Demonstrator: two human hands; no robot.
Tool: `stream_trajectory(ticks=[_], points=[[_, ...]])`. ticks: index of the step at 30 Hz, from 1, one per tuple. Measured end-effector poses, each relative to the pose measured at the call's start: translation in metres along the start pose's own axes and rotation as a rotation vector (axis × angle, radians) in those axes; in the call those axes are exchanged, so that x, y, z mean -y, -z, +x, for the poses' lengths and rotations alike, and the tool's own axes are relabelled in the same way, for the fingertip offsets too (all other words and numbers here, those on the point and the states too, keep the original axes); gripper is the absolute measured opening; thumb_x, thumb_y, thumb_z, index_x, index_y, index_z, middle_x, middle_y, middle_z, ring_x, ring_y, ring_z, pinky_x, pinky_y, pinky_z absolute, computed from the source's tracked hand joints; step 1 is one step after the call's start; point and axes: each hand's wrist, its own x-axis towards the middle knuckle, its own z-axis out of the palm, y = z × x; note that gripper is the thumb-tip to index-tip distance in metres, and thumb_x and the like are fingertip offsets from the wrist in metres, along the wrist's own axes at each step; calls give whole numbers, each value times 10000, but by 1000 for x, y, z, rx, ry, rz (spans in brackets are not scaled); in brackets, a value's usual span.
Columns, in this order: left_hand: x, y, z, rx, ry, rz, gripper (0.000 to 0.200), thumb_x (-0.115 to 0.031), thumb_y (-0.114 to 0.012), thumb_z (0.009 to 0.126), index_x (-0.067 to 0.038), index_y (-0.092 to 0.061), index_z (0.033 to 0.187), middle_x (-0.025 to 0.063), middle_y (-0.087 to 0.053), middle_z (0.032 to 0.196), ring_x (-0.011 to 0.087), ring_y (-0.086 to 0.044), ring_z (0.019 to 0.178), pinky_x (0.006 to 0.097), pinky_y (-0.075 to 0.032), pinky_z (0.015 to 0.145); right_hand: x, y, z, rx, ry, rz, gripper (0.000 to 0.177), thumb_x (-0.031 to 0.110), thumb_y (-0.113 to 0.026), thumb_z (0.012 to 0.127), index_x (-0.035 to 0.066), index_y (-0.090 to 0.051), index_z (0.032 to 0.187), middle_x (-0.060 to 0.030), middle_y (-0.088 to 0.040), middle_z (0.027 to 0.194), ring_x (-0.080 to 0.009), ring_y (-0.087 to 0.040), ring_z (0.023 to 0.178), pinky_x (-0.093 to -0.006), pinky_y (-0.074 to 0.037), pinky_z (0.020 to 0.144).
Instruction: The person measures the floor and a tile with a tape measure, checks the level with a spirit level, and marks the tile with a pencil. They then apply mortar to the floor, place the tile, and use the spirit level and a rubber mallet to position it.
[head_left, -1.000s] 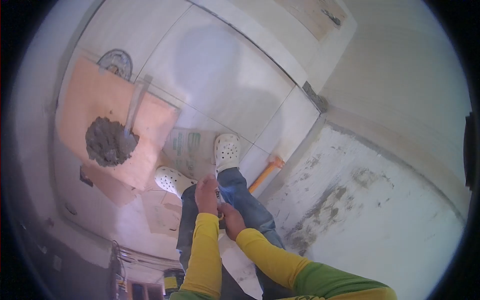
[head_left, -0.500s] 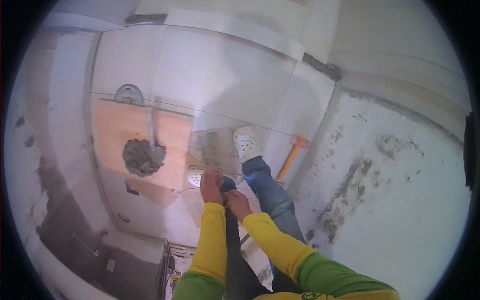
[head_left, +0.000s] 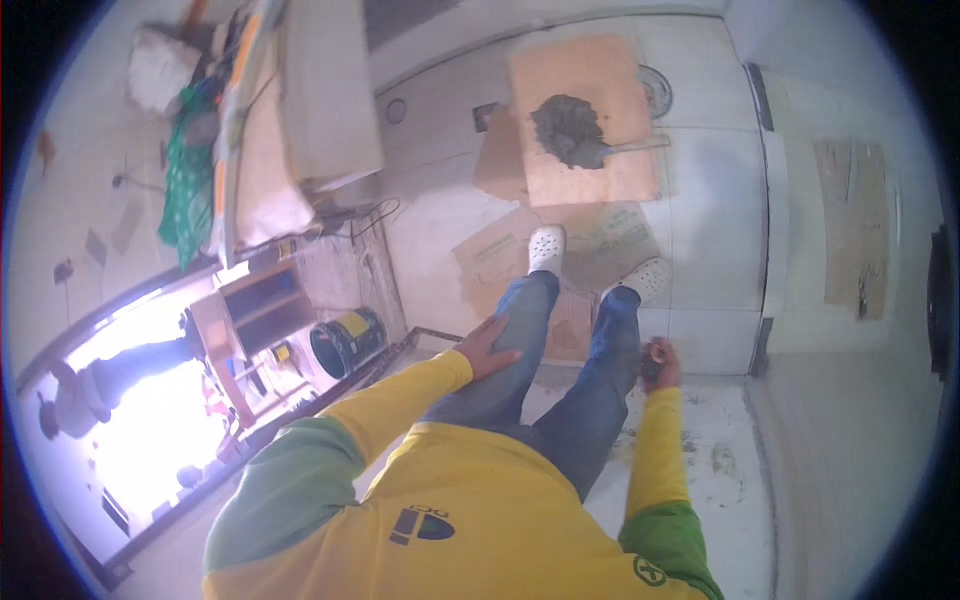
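My left hand (head_left: 489,350) rests on the left thigh of my jeans (head_left: 532,310), fingers spread and holding nothing. Beside my right lower leg, my right hand (head_left: 662,374) is closed around what looks like the orange hammer (head_left: 657,352); only a small round end shows and the rest is hidden. White clogs (head_left: 547,246) are on my feet, standing on flattened cardboard (head_left: 490,256). Ahead lies an orange-tan board (head_left: 540,75) bearing a heap of grey mortar (head_left: 567,132), with a trowel (head_left: 625,148) lying in its edge.
A round drain-like disc (head_left: 655,91) sits beside the board. To the left are a dark bucket (head_left: 347,342), a wooden shelf unit (head_left: 262,308) and a green bag (head_left: 188,180). Another person (head_left: 95,390) is by the bright opening. Cardboard (head_left: 852,230) is on the right surface.
The view has swung round, bringing the opening and shelf into sight. My hands have parted from my left lower leg: the left now lies on my thigh, the right has gone down beside my right leg.
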Motion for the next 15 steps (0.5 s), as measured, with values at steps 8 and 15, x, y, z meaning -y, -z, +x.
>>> stream_trajectory(ticks=[8, 15], points=[[86, 25, -20, 30, 222, 196, 971, -682, -534, 809, -105, -209, 1519, 263, -156, 1550, 389, -156, 1447, 408, -172, 1182, 55, 106, -57, -312, 37, -282, 213, 325, -656, 795, 146, -621, 904, -23, -597, 763, -179, -559, 606, -344, -442, 495], [245, 112, -10, 125, 106, 107, 967, -702, -525, 804, -109, -244, 1513, 210, -222, 1552, 361, -213, 1438, 411, -187, 1176, -97, 1, -99, -449, 188, -403, 232, 332, -600, 847, 137, -613, 972, -63, -596, 769, -213, -536, 551, -379, -464, 473]])
